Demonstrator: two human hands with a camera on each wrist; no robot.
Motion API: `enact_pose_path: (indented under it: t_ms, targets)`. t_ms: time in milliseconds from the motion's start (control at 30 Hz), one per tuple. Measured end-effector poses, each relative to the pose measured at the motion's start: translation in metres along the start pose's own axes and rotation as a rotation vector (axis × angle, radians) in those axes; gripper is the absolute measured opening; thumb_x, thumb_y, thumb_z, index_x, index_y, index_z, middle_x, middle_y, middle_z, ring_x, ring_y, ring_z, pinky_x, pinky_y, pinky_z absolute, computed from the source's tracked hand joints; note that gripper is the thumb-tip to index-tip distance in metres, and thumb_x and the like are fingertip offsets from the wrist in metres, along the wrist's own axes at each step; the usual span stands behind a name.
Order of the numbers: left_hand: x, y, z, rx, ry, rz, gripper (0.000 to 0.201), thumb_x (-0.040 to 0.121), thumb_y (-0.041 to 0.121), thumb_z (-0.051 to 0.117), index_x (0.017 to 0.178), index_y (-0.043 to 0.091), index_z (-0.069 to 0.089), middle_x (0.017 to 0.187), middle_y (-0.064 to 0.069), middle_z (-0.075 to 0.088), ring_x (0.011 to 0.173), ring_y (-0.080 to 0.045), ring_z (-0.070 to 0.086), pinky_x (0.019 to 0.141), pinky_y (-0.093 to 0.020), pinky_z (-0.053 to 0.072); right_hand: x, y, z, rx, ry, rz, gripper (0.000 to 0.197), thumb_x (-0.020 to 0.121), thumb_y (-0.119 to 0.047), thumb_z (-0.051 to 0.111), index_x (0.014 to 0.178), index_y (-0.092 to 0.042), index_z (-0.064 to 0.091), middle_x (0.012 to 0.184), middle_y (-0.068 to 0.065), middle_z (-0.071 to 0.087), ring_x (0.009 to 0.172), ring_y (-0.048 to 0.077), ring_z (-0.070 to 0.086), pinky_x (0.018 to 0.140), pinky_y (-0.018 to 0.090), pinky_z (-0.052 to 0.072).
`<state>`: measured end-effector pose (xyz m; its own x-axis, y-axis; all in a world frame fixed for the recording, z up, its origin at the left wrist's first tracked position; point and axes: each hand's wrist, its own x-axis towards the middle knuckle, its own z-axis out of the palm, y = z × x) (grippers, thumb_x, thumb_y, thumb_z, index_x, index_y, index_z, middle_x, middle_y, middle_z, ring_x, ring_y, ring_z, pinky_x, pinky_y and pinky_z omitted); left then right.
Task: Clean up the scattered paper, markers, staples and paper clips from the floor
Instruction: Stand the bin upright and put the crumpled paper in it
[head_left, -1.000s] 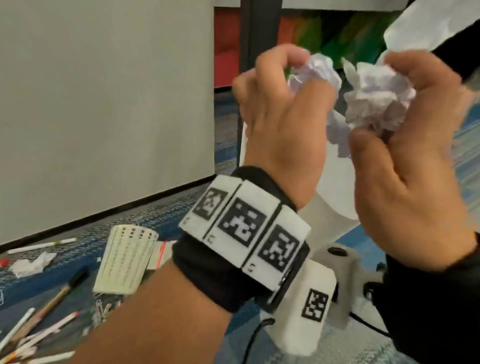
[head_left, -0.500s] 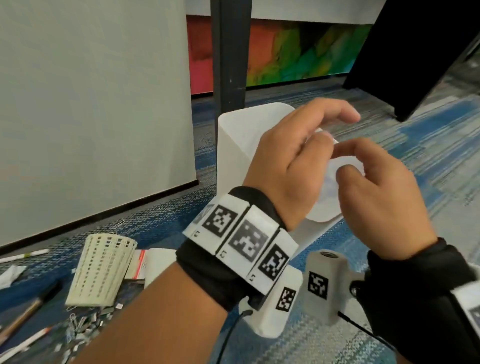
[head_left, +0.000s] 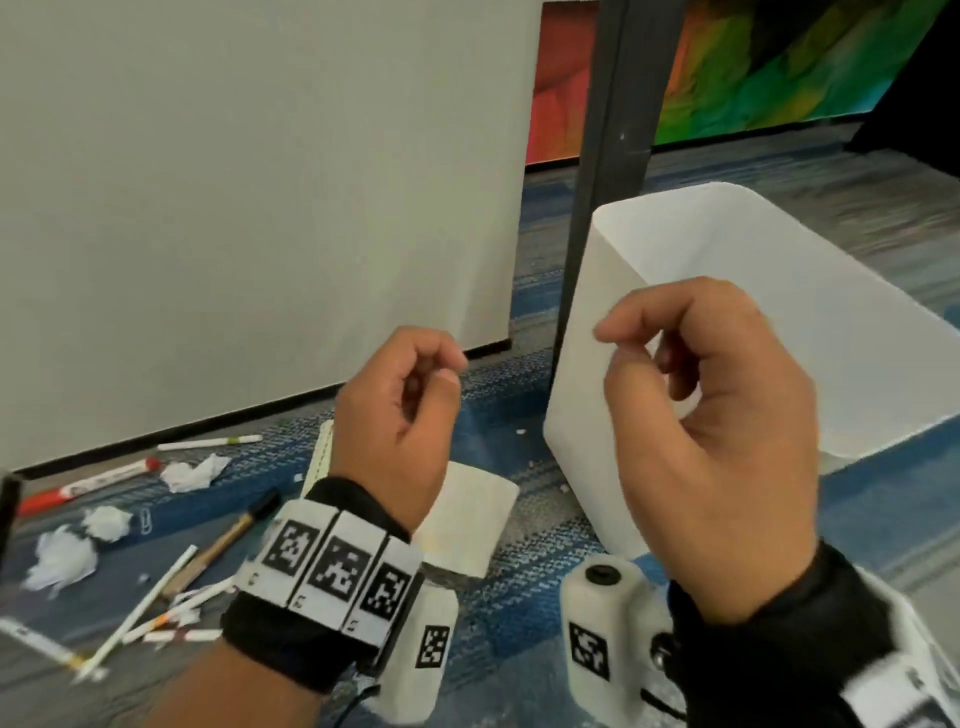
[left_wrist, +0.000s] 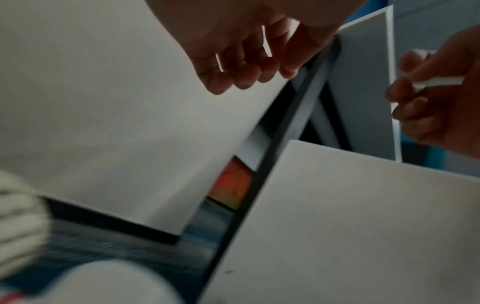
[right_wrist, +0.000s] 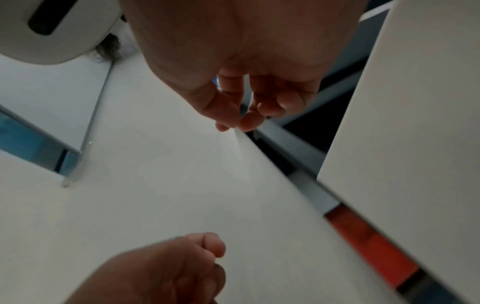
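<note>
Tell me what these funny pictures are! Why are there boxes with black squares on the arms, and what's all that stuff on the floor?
Those are a person's two hands, tidying up. The left hand and right hand each wear a wristband with patterned squares and a small camera. One picture comes from a camera on the person's head, looking down. The other two come from the wrist cameras, looking along the fingers, so they look tilted and odd.

Both hands hold nothing now; the fingers are just loosely curled. Beside them stands a white bin.

On the blue carpet lie crumpled paper balls, a red marker, thin white pens, a paper clip and a white notepad, waiting to be picked up.
</note>
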<state>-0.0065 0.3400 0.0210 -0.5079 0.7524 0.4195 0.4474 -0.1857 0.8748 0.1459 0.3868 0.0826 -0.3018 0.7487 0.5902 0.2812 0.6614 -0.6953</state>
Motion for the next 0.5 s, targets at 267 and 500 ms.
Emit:
enact_pose_path:
  t_ms: [267,500]
  targets:
    - [-0.102,-0.091,-0.141,0.606,-0.027,-0.552,0.024,0.084,0.01,0.053,0.078,0.032,0.049,0.06,0.003,0.051,0.052,-0.009,0.046,0.05,-0.022,0.034,-0.067,0.006,0.148,-0.054,-0.93,0.132,0.017,0.089,-0.021,0.047,0.104,-0.027,0.051,0.1,-0.005,0.047,0.08,0.012,0.046,0.076,0.03,0.039]
    - [-0.183,-0.129,-0.214,0.841,-0.096,-1.001,0.006,0.084,0.018,0.053,0.085,0.024,0.052,0.083,-0.001,0.058,0.077,-0.019,0.055,0.073,-0.031,0.047,-0.12,-0.002,0.249,-0.19,-1.376,0.145,0.031,0.096,-0.019,0.04,0.127,-0.021,0.047,0.125,0.005,0.048,0.107,0.024,0.051,0.094,0.036,0.042]
